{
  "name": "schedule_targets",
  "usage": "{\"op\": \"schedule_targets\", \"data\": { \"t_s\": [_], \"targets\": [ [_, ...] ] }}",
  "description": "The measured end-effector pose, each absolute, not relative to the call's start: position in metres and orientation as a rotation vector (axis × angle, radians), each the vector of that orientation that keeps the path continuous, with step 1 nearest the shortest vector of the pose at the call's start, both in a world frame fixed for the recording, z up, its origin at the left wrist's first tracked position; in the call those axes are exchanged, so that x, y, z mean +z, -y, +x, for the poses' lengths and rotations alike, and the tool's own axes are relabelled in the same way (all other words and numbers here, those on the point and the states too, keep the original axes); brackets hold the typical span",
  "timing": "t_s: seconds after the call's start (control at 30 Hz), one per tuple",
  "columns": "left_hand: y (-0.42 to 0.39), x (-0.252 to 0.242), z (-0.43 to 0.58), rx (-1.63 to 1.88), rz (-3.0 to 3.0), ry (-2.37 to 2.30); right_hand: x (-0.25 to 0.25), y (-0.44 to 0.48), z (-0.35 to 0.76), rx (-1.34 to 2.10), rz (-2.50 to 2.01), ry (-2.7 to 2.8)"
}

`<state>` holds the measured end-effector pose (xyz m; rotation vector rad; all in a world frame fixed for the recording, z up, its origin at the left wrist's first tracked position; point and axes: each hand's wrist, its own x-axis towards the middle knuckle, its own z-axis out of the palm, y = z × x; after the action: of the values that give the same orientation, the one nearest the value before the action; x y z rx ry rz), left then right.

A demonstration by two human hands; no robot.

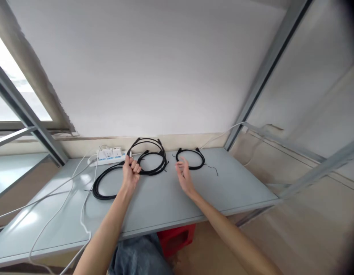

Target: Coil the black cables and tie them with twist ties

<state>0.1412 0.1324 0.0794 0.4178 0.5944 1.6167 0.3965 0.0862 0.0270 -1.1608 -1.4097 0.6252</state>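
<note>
My left hand [131,170] is closed around part of a black cable, whose raised loop [145,139] arcs up to the right above the table. Behind it, another coiled black cable [154,172] lies on the grey table [162,206]. To the left of my left hand lies a further black coil [97,187]. My right hand [184,173] has its fingers extended and holds nothing visible; it hovers at the near left side of a smaller black cable coil [204,158].
A white power strip [104,160] with plugs stands at the back left, and white cords [70,191] cross the table's left side. A thin dark tie [217,172] lies right of the small coil. Metal posts [236,130] flank the table. A red stool [179,238] is below.
</note>
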Motion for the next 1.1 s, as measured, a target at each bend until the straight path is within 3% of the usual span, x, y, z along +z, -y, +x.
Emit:
{"op": "schedule_targets", "data": {
  "t_s": [0.13, 0.23, 0.57, 0.9, 1.0, 1.1],
  "targets": [
    [-0.144, 0.061, 0.143, 1.558, 0.361, -0.612, 0.040, -0.123, 0.353, 1.397, -0.959, 1.294],
    [-0.147, 0.048, 0.139, 1.551, 0.331, -0.627, 0.044, -0.139, 0.354, 1.677, -0.943, 1.361],
    [-0.157, 0.032, 0.143, 1.524, 0.570, -0.605, 0.030, -0.145, 0.376, 1.928, -0.947, 1.370],
    [-0.130, 0.026, 0.170, 1.644, 1.581, -1.679, 0.033, -0.140, 0.390, 1.772, -1.061, 1.098],
    [-0.123, 0.031, 0.184, 1.460, 2.064, -1.603, 0.029, -0.137, 0.388, 1.762, -1.115, 1.139],
    [-0.121, 0.034, 0.200, 0.994, 2.418, -1.575, 0.025, -0.133, 0.386, 1.725, -1.175, 1.152]
  ]
}}
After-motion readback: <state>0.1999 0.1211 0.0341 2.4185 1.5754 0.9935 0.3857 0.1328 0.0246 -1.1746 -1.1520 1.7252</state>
